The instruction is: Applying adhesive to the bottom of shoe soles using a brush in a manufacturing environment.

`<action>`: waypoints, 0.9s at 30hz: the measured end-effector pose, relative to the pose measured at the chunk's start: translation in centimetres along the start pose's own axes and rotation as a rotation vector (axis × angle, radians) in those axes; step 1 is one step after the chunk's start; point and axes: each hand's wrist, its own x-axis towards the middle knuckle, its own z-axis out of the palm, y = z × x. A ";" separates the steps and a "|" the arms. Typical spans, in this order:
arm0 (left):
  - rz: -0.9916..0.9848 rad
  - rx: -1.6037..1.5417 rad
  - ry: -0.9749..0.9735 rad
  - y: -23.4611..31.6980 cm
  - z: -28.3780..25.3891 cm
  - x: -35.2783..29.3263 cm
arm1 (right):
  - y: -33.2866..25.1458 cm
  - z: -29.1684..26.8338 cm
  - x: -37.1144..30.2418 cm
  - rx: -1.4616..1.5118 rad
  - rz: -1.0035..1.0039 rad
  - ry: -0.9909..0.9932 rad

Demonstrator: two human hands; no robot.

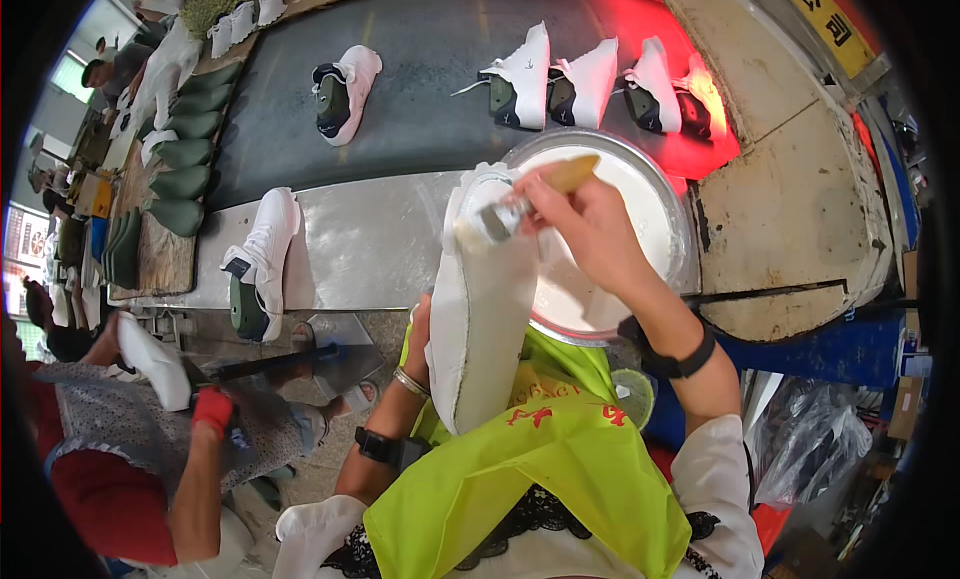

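Note:
A white shoe (490, 319) is held bottom up in front of my body, its toe end pointing away. My left hand (416, 341) grips it along the left side, the fingers partly hidden behind it. In my right hand (585, 219) is a brush (573, 172) with a yellowish wooden handle and a metal band. Its bristles touch the shoe's bottom near the toe end. Beside the shoe, under my right hand, stands a wide metal basin (683, 214) of milky white liquid.
White shoes (520, 79) stand on the dark conveyor belt (425, 99), under red light at the right. Another shoe (270, 249) rests on the metal ledge (370, 239). Dark green foot-shaped pieces (182, 184) line a wooden board. At left, a co-worker's red-gloved hand (212, 411) is near a white shoe.

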 end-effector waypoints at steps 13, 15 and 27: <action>0.117 0.280 0.058 0.2 -2.0 1.0 | 2.7 -0.3 -6.2 -0.275 -0.085 0.084; 0.006 -0.188 0.077 0.2 -0.7 0.6 | 0.8 -0.5 -4.6 -0.343 -0.112 0.092; -0.033 0.157 0.036 2.3 1.2 0.4 | 0.1 1.3 -4.9 -0.401 -0.288 -0.057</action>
